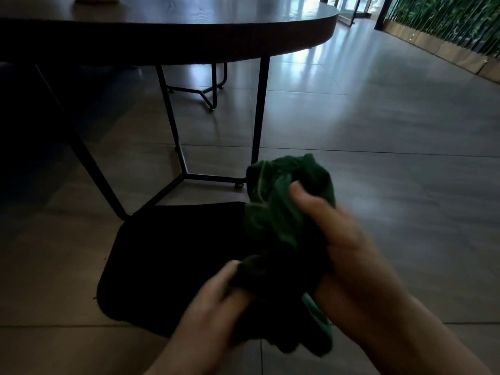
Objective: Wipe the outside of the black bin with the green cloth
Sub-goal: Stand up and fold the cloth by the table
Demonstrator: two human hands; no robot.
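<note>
Green cloth (281, 212) bunched between both hands.

Crumpled green cloth (281, 212) held above black bin (173, 261) — bin on floor.

A soft green cloth (284, 212), crumpled into folds, has a matt, slightly fuzzy weave. The black bin (173, 261) looks flat and matt, reflecting no light; its material cannot be told in the dimness. The round table (189, 31) has a wood-grain top with a soft sheen, and thin black metal legs (259, 109). The floor (378, 147) is large smooth tiles, glossy enough to mirror window light.
</note>
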